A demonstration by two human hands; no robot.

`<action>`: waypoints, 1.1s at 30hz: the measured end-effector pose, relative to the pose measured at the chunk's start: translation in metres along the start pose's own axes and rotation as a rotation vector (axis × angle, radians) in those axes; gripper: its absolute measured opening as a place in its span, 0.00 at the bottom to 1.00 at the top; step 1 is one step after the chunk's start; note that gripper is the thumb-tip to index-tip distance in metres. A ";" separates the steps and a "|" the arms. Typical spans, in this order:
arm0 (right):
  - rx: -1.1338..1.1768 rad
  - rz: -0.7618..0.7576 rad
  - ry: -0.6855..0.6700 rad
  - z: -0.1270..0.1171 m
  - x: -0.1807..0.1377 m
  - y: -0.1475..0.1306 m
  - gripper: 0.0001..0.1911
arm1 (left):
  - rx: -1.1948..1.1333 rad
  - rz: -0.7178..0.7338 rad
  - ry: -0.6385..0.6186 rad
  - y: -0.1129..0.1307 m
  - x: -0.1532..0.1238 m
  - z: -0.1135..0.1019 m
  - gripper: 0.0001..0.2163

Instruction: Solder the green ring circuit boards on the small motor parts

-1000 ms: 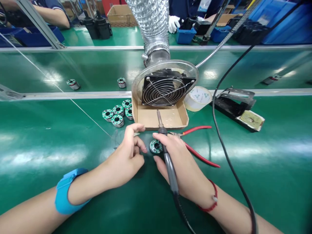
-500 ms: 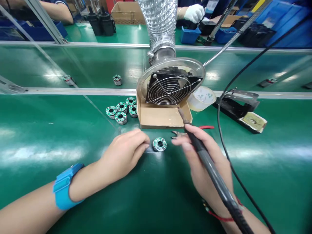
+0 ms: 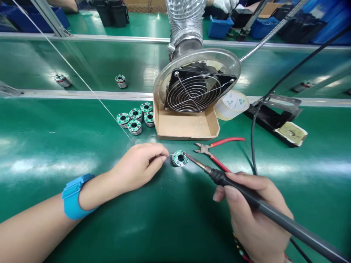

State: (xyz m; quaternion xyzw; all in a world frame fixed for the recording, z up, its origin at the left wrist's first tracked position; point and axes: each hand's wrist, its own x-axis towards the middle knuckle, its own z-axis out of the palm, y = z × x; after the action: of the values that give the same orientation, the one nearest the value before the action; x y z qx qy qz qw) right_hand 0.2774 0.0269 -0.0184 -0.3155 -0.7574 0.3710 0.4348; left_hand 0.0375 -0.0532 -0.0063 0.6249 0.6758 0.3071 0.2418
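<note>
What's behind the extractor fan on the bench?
Behind the extractor fan, a ribbed foil duct rises from a metal collar; the fan's rear face is hidden by its housing.

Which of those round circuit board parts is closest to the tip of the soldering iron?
The lone one on the green mat, right at the tip of the soldering iron in the right hand; the cluster of five sits further off, beside the cardboard tray.

My soldering iron (image 3: 285,221) slants in from the right, its thin metal tip touching the edge of the ring-shaped green circuit board (image 3: 180,158), which sits on a metal collar (image 3: 176,165) on the bench (image 3: 90,241). I pinch a thin solder wire (image 3: 170,155), its end reaching the board's rim.
</note>
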 end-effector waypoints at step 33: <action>0.003 0.201 -0.235 -0.011 0.037 -0.004 0.07 | -0.113 -0.173 -0.052 0.007 0.007 0.018 0.12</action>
State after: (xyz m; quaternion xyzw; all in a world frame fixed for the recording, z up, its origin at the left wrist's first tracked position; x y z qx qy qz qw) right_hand 0.2704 0.0580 0.0043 -0.3437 -0.7671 0.4481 0.3043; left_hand 0.0545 -0.0445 -0.0137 0.5574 0.7023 0.3065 0.3196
